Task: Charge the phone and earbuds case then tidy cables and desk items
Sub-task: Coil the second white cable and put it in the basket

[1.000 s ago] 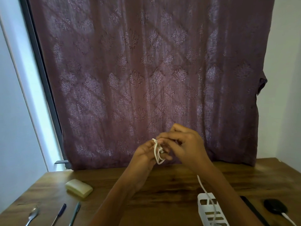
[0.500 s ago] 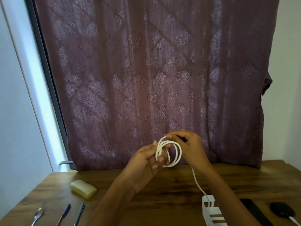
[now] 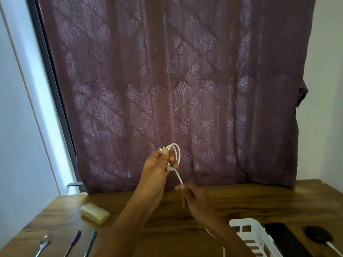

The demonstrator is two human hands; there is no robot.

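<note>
While the left hand (image 3: 157, 164) is gripping a coil of white cable (image 3: 179, 176) above the wooden table (image 3: 259, 201), fingers curling round the loops, the right hand (image 3: 196, 203) is pinching the loose strand just below the coil. Near the right edge, a phone (image 3: 285, 240) is lying between a white basket (image 3: 254, 236) and a black earbuds case (image 3: 318, 238), which is touching a white lead (image 3: 333, 247).
</note>
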